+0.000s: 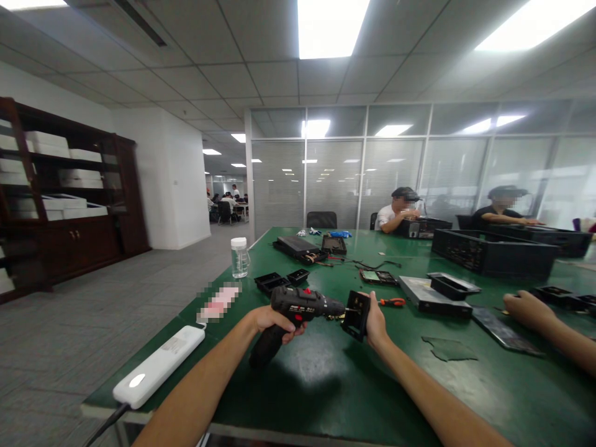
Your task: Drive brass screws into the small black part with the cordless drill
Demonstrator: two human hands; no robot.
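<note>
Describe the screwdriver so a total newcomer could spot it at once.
On the green table, find the right hand, which holds a black part. The screwdriver lies just right of it, before the silver metal box. Its orange-and-black handle sets it apart from the black and silver parts around it.

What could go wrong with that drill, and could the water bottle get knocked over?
The drill in the left hand points at the black part, which the right hand holds up off the table. If the bit slipped, it might poke that hand.
With only a hand bracing it, the part could also twist.
The bottle stands near the table's edge, so a bump might tip it.
</note>
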